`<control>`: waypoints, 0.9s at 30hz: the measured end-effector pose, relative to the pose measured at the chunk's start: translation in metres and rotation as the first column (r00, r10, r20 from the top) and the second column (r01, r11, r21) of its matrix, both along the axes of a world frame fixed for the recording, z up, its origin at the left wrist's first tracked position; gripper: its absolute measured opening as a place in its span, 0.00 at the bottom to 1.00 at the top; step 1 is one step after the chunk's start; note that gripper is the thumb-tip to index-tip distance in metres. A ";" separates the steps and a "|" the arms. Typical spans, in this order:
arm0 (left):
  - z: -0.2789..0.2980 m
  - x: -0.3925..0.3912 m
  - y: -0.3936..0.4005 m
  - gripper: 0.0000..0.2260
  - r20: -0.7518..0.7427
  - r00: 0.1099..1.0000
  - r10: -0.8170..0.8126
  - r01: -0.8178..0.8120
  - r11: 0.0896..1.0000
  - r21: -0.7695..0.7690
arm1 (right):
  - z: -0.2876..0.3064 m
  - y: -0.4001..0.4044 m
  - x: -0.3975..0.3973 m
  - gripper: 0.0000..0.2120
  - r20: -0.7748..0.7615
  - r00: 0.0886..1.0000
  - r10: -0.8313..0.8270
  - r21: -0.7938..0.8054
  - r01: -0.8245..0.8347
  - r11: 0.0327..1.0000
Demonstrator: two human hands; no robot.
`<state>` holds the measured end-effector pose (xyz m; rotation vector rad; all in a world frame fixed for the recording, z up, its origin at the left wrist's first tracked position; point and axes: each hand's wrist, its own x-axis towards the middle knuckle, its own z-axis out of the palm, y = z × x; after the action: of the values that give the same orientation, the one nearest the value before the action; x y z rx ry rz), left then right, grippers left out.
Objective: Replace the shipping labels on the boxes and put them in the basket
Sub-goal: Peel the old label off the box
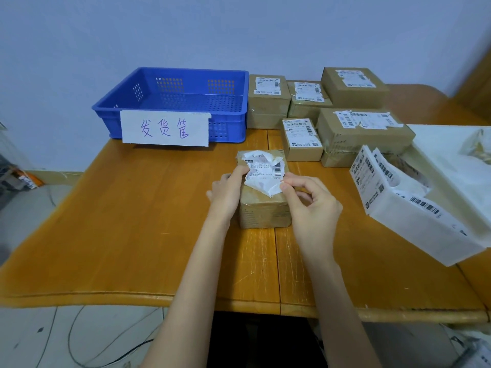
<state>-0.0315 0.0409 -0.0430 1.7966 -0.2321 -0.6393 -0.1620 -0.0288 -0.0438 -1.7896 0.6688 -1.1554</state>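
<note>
At the tabletop's [132, 221] centre, our left hand [225, 193] steadies the cardboard box [263, 208] while our right hand [309, 200] pinches its half-peeled shipping label [265, 176]; pulled unevenly, the torn paper may shred, leaving residue. Blue basket [170, 102] waits at eleven o'clock.

Small parcel-packing room: labelled boxes [350, 88], blue basket [170, 102], wooden table [119, 221].
</note>
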 end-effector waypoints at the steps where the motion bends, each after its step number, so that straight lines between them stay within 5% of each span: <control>1: -0.001 -0.001 0.000 0.32 -0.026 1.000 -0.010 0.009 1.000 -0.017 | -0.001 0.000 0.000 0.04 0.008 1.000 0.004 0.010 -0.004 1.000; 7: -0.020 0.005 -0.006 0.31 -0.120 0.993 0.002 -0.013 0.996 -0.089 | 0.003 -0.008 -0.005 0.04 -0.031 0.996 0.083 0.044 -0.082 0.996; 15: -0.030 0.009 -0.008 0.42 -0.151 0.988 0.037 -0.056 0.990 -0.127 | 0.004 0.003 0.012 0.03 -0.129 0.987 -0.100 -0.068 0.092 0.993; 20: -0.033 0.008 -0.008 0.49 -0.179 0.980 0.083 -0.113 0.980 -0.165 | 0.011 -0.006 -0.001 0.04 -0.127 0.991 0.043 0.003 -0.043 0.999; 24: -0.008 -0.007 0.000 0.16 -0.155 0.986 0.059 -0.098 0.962 -0.255 | 0.000 -0.005 -0.011 0.08 -0.069 0.985 0.157 -0.024 -0.159 0.987; 27: -0.010 -0.008 -0.001 0.15 -0.141 0.989 0.039 -0.079 0.954 -0.290 | -0.005 -0.005 -0.014 0.10 -0.011 0.982 0.189 0.019 -0.189 0.982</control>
<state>-0.0397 0.0401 -0.0532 1.4622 -0.1719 -0.6431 -0.1757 -0.0342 -0.0485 -1.8042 0.5023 -1.0079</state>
